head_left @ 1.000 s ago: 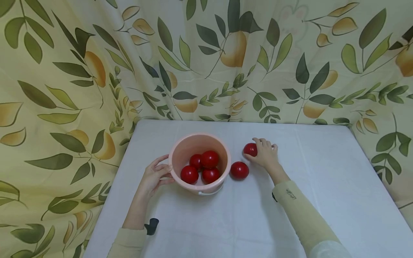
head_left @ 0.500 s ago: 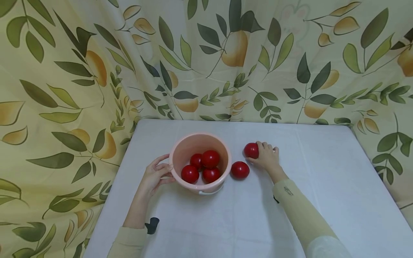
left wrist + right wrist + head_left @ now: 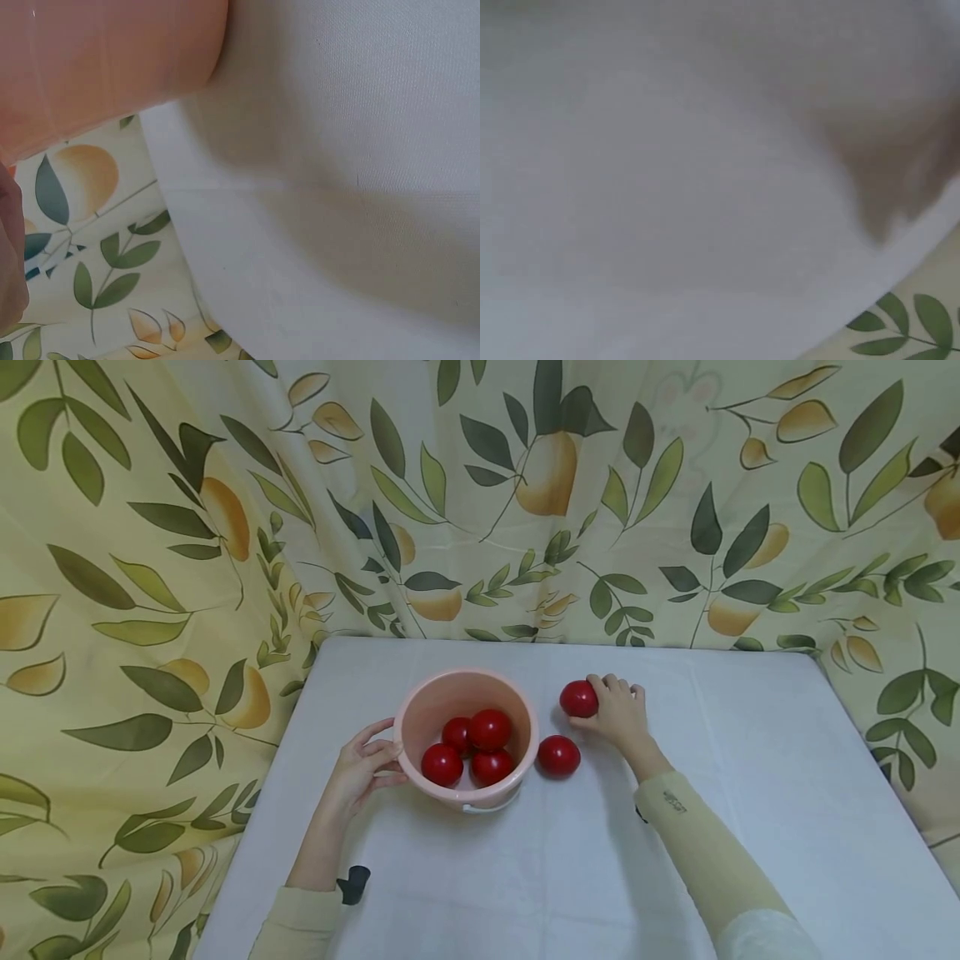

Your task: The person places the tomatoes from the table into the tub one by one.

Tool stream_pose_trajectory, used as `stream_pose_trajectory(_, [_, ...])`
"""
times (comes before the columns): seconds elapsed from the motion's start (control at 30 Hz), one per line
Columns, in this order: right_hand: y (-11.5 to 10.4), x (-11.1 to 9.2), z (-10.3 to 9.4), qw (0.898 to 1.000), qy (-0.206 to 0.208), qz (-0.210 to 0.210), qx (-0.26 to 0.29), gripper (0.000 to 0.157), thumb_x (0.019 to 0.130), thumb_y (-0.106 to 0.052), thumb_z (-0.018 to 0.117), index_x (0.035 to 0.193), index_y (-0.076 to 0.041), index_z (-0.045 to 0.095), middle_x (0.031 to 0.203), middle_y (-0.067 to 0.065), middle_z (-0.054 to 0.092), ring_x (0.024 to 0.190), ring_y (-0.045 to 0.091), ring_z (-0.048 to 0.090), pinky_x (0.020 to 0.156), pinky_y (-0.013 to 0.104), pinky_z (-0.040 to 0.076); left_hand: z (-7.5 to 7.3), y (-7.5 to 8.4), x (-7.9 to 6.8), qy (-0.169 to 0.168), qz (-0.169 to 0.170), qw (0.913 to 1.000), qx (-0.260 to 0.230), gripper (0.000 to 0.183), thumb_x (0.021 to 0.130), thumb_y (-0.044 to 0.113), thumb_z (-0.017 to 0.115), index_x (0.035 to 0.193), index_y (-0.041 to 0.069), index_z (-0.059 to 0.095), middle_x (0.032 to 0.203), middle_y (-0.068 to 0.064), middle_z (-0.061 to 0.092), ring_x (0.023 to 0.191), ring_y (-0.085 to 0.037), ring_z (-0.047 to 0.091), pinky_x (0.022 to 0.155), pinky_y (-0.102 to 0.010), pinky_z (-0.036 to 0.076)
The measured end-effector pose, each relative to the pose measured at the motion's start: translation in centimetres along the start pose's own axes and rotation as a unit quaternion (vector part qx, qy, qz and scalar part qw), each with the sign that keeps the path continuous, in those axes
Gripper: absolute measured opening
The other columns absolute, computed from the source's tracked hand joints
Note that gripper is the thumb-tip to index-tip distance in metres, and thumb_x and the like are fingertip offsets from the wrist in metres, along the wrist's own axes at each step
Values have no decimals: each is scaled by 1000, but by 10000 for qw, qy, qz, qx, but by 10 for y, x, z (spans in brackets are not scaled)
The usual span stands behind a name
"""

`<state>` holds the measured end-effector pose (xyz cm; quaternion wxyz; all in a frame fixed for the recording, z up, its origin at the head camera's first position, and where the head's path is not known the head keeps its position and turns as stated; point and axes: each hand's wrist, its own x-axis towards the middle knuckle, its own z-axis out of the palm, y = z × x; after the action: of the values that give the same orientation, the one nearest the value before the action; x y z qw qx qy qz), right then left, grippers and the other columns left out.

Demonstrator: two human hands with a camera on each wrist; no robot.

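Observation:
A pink bucket (image 3: 408, 777) with a white handle stands on the table. My left hand (image 3: 362, 766) holds its left side, thumb at the rim and fingers against the outer wall. Inside lie several shiny red balls (image 3: 491, 729). To the right of the bucket, my right hand (image 3: 618, 714) grips another red ball (image 3: 578, 698) from its right side, thumb low and fingers over the top. One more red ball (image 3: 558, 756) rests on the table between the bucket and my right hand. The bucket's wall (image 3: 97, 67) fills the upper left corner of the left wrist view.
A white cloth covers the table (image 3: 750, 777). Behind it and along the left side hangs a curtain (image 3: 480, 568) printed with leaves and fruit. The bucket's handle (image 3: 491, 807) hangs down at its front.
My right hand has closed around the far red ball. In the last half second, hand and ball have shifted slightly up and left in the view. My left hand and the bucket have stayed put.

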<state>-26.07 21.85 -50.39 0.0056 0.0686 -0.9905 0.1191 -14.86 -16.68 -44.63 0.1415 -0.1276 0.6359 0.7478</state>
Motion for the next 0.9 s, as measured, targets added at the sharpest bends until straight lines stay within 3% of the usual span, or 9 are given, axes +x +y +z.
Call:
stream_pose_trajectory(0.27, [-34,5,-43,9945,902,-514,167,81,63,-46,76,127,-8,45,119,21,48,110,38,43,93,59,30,0,0,-1,-25,46,9999,118,50,88,6,59,134,15,42,96,-16,61,69,-17,64,67,-33,57])
stream_pose_trajectory(0.47, [-75,2,-74,9860,1192,-1045,510,78,62,-46,77,125,-10,47,117,17,49,112,32,42,95,55,28,-1,0,-1,-13,39,9999,105,50,88,5,58,134,15,42,95,-16,61,69,-16,64,66,-33,57])
stream_pose_trajectory(0.67, [-118,-4,-80,9789,1031,-1714,423,79,62,-48,76,127,-13,47,118,13,49,113,29,42,96,52,29,-1,1,-1,-21,27,10000,87,51,88,5,59,134,14,41,95,-15,62,69,-16,64,66,-33,57])
stream_pose_trajectory(0.9, [-160,-9,-66,9684,439,-2454,-63,78,63,-52,74,127,-17,46,120,11,49,113,27,42,97,51,32,-1,1,-1,-63,51,9999,78,51,87,7,60,134,14,42,94,-14,62,70,-16,64,67,-33,57])
